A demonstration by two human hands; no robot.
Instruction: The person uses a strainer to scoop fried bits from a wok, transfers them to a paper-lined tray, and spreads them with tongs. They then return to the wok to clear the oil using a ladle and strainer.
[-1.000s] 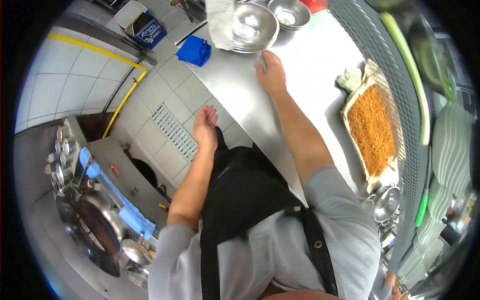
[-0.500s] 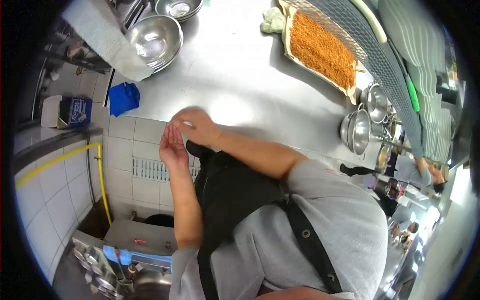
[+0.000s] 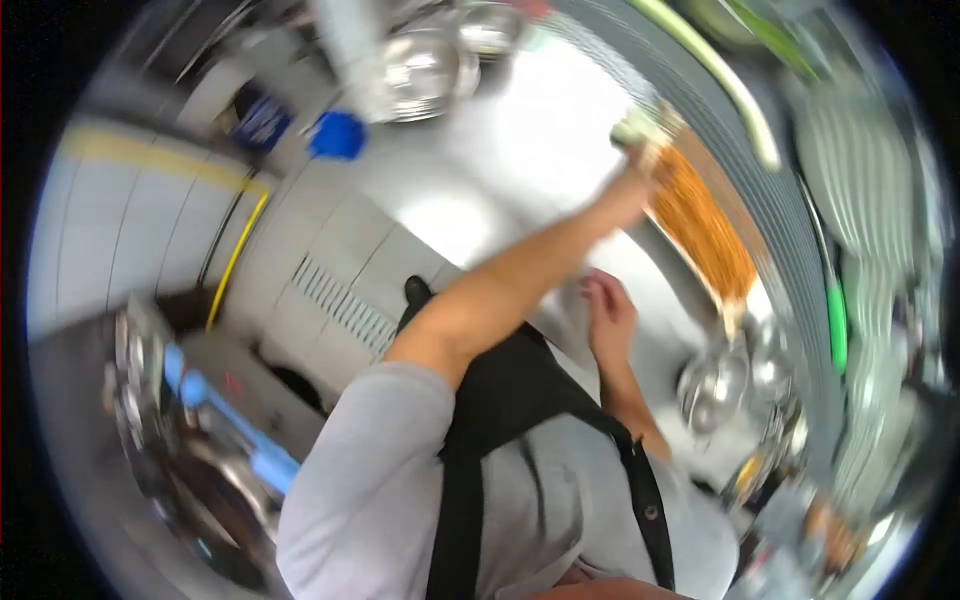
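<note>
My left hand [image 3: 632,190] reaches across to the near end of a long tray of orange-brown crumbly food [image 3: 705,220]. Its fingertips are smeared by motion beside a pale green-white crumpled cloth [image 3: 640,128]; whether they hold it cannot be made out. My right hand [image 3: 610,308] is over the steel table's [image 3: 480,140] near edge, fingers loosely bent and apart, with nothing seen in it. Light paper lines the tray's edges.
Steel bowls [image 3: 422,75] and a blue cloth [image 3: 338,135] are on the table's left part. More metal bowls [image 3: 715,385] stand at right, beyond the tray. Stacked pale plates [image 3: 860,180] line the far right. Another person [image 3: 800,525] is at lower right.
The view has turned and blurred. My hands, close together before at the table's left edge, have separated; my left hand has moved to the tray, my right hand to the right.
</note>
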